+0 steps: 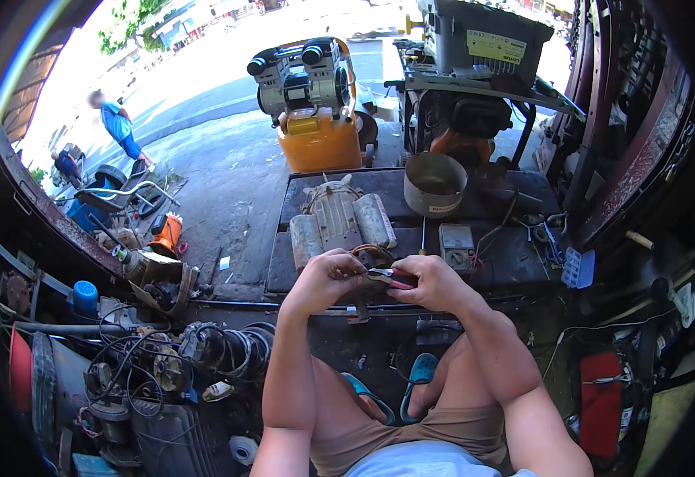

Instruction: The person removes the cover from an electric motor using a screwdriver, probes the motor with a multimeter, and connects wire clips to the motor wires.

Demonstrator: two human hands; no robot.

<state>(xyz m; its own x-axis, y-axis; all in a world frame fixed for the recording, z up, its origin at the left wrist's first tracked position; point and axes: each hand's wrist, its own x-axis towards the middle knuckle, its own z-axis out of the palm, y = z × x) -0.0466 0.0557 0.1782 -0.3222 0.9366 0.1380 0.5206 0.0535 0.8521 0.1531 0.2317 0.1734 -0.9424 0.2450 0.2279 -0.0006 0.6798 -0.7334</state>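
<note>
My right hand (435, 284) grips red-handled pliers (391, 277) whose jaws point left. My left hand (325, 277) pinches something small at the jaw tips, probably a wire end; it is too small to tell. Both hands hover over the near edge of a dark low workbench (514, 254). Just beyond them lies a grey electric motor (339, 219) with copper windings (371, 254) showing at its open end.
On the bench stand a metal pot (435, 184), a multimeter (456, 241) with leads and a screwdriver (423, 235). An orange air compressor (313, 103) and an engine unit (467, 95) stand beyond. Motor parts and cables (172, 358) pile at my left. A person (117, 123) stands far left.
</note>
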